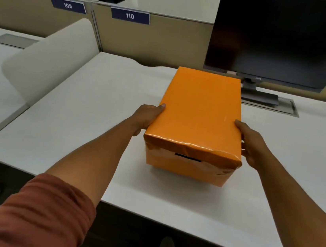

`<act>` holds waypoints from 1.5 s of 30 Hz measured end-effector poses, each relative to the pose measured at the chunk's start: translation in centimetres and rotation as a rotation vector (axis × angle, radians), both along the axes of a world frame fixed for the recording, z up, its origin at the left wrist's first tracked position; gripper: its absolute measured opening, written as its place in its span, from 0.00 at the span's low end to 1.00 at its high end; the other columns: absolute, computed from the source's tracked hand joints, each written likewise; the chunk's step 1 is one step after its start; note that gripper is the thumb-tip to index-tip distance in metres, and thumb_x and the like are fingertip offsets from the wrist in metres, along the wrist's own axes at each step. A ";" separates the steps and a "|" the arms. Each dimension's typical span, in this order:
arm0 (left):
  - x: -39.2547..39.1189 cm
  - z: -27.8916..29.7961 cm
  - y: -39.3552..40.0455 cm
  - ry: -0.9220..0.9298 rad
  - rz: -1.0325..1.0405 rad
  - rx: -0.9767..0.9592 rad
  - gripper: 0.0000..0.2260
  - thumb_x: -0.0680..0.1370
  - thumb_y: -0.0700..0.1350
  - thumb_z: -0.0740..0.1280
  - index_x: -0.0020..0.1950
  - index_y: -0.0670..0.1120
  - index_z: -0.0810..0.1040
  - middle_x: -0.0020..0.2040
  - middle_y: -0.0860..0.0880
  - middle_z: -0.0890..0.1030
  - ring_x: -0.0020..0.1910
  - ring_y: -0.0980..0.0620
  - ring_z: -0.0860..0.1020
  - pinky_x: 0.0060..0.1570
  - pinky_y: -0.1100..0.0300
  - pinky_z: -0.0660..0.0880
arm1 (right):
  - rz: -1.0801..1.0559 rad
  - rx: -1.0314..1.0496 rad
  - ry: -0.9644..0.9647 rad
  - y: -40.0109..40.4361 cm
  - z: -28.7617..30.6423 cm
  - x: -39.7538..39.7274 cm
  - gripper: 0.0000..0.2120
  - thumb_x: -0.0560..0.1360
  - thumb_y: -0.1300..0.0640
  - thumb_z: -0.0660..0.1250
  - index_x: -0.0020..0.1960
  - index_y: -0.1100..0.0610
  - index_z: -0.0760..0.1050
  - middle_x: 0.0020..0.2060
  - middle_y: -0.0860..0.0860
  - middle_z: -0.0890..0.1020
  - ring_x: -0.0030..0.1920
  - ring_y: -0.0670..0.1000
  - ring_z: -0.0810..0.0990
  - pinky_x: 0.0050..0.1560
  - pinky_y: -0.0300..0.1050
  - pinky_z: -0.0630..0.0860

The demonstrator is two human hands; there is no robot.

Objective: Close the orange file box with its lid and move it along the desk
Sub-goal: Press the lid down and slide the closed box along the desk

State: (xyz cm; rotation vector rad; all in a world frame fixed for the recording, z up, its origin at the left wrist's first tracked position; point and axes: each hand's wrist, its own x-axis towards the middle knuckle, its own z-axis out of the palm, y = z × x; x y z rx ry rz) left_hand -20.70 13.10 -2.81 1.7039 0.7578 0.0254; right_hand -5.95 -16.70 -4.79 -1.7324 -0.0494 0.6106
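Note:
The orange file box [185, 165] stands on the white desk [79, 124], right of its middle, with its long side running away from me. Its orange lid [199, 109] sits flat on top and covers the opening; the lid's near edge is crumpled. A dark handle slot shows on the near face. My left hand [146, 117] grips the box's left side, thumb resting on the lid's edge. My right hand [252, 144] grips the right side the same way. The fingers of both hands are hidden behind the box.
A dark monitor [283, 39] on a stand [259, 94] is just behind the box to the right, next to a cable hatch [290, 111]. A low white divider [48, 60] bounds the desk on the left. Partitions numbered 109 and 110 run along the back.

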 end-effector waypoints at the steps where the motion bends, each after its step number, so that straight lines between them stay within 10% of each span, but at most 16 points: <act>1: 0.0 0.2 1.0 -0.006 0.017 0.018 0.27 0.79 0.62 0.60 0.72 0.46 0.70 0.66 0.43 0.78 0.53 0.45 0.78 0.50 0.49 0.75 | 0.015 0.003 -0.015 1.4 0.2 0.3 0.32 0.76 0.36 0.63 0.74 0.52 0.63 0.61 0.53 0.75 0.58 0.60 0.77 0.54 0.59 0.76; 14: -4.6 2.0 16.0 -0.021 0.174 0.321 0.21 0.83 0.58 0.55 0.68 0.47 0.74 0.62 0.44 0.79 0.54 0.46 0.78 0.54 0.50 0.75 | 0.250 0.064 -0.053 21.2 1.7 0.9 0.30 0.77 0.36 0.61 0.73 0.50 0.64 0.57 0.49 0.76 0.48 0.49 0.79 0.40 0.47 0.75; 31: -9.6 2.0 43.6 0.014 0.118 0.608 0.17 0.83 0.53 0.56 0.62 0.45 0.78 0.58 0.42 0.82 0.54 0.42 0.79 0.52 0.51 0.73 | 0.216 0.108 0.026 49.0 -0.9 -5.5 0.26 0.79 0.40 0.59 0.72 0.51 0.64 0.60 0.50 0.75 0.56 0.55 0.77 0.52 0.55 0.75; 40: -8.5 1.7 49.3 0.158 0.092 0.859 0.18 0.84 0.51 0.54 0.58 0.41 0.77 0.55 0.39 0.81 0.51 0.40 0.79 0.53 0.47 0.74 | 0.134 0.064 0.003 55.9 -1.3 -6.7 0.12 0.82 0.43 0.55 0.61 0.47 0.67 0.56 0.49 0.76 0.48 0.50 0.78 0.46 0.51 0.74; 45: -7.9 1.8 48.8 0.182 0.097 1.137 0.15 0.83 0.48 0.56 0.62 0.43 0.76 0.59 0.42 0.78 0.58 0.42 0.73 0.52 0.47 0.75 | 0.089 0.024 -0.059 57.3 -1.6 -7.4 0.23 0.81 0.40 0.53 0.73 0.49 0.64 0.68 0.53 0.74 0.60 0.56 0.78 0.55 0.58 0.77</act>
